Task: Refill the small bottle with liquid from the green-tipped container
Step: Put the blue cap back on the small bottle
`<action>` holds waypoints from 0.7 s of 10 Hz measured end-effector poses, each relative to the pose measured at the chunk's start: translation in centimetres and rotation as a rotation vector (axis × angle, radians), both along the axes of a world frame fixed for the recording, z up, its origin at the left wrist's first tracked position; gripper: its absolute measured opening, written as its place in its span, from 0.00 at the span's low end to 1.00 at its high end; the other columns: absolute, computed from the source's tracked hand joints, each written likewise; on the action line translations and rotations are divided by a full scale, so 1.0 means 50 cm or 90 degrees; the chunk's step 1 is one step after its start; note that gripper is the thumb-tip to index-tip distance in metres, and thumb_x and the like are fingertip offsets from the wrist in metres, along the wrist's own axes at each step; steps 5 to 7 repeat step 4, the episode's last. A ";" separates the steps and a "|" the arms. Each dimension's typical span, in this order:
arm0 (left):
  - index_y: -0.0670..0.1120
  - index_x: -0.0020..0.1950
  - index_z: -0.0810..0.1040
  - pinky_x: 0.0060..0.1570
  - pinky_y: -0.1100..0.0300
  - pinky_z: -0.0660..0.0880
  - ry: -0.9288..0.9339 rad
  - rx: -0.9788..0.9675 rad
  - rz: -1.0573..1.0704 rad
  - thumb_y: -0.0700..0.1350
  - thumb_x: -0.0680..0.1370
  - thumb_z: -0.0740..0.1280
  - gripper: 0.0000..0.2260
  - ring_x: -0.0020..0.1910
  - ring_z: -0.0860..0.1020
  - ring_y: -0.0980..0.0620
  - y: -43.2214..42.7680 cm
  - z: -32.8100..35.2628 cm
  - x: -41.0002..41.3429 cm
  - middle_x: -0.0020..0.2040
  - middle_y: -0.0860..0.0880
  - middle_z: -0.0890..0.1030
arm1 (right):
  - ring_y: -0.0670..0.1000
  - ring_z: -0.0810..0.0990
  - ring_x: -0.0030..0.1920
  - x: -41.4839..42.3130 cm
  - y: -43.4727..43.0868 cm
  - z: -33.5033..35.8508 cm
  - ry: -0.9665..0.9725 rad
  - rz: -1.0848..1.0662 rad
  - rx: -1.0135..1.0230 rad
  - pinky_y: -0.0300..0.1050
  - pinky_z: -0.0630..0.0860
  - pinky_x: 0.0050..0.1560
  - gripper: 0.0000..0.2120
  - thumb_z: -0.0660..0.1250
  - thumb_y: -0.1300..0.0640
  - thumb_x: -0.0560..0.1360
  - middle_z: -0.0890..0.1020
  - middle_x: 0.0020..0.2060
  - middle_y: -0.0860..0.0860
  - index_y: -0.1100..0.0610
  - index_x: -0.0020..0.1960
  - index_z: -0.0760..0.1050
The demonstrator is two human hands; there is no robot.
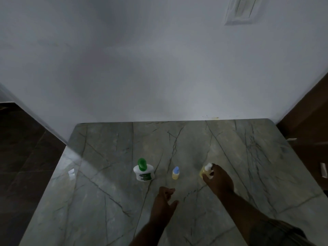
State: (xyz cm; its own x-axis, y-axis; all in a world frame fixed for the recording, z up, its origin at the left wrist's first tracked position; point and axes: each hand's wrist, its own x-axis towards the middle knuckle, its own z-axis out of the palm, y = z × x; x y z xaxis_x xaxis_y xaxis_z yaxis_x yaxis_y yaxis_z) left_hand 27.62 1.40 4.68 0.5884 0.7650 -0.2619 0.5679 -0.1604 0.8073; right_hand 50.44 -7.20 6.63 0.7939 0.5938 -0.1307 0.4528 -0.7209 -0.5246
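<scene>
Right grip (219,180) clasps the white-capped yellow bottle (205,172), likely light and slick, best held round its body; left grip (164,201) relaxed, empty.

green-tipped container (143,173): white body, green cap, green label
small bottle (175,173): pale blue cap, yellowish contents
white-capped bottle (205,171): white top, yellow body
desk (106,174): grey-green marble, dark branching veins
wall (142,68): plain greyish white

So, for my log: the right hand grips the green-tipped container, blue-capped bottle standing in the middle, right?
No: the head view shows the right hand gripping the white-capped yellow bottle; the green-tipped container stands untouched. The blue-capped bottle is in the middle.
</scene>
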 end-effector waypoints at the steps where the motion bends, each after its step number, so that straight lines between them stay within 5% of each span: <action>1: 0.51 0.54 0.71 0.60 0.62 0.77 -0.003 0.005 0.013 0.41 0.71 0.77 0.19 0.58 0.79 0.58 0.001 -0.006 -0.002 0.58 0.54 0.79 | 0.51 0.81 0.50 0.008 -0.007 -0.019 0.003 0.006 -0.013 0.47 0.78 0.49 0.23 0.71 0.43 0.69 0.82 0.51 0.48 0.49 0.62 0.74; 7: 0.52 0.57 0.72 0.59 0.62 0.77 -0.015 0.078 0.020 0.47 0.73 0.74 0.16 0.57 0.78 0.60 -0.002 -0.019 -0.013 0.58 0.57 0.80 | 0.52 0.81 0.50 0.016 -0.008 -0.041 0.021 0.025 0.008 0.47 0.78 0.49 0.22 0.70 0.43 0.70 0.81 0.52 0.48 0.48 0.61 0.72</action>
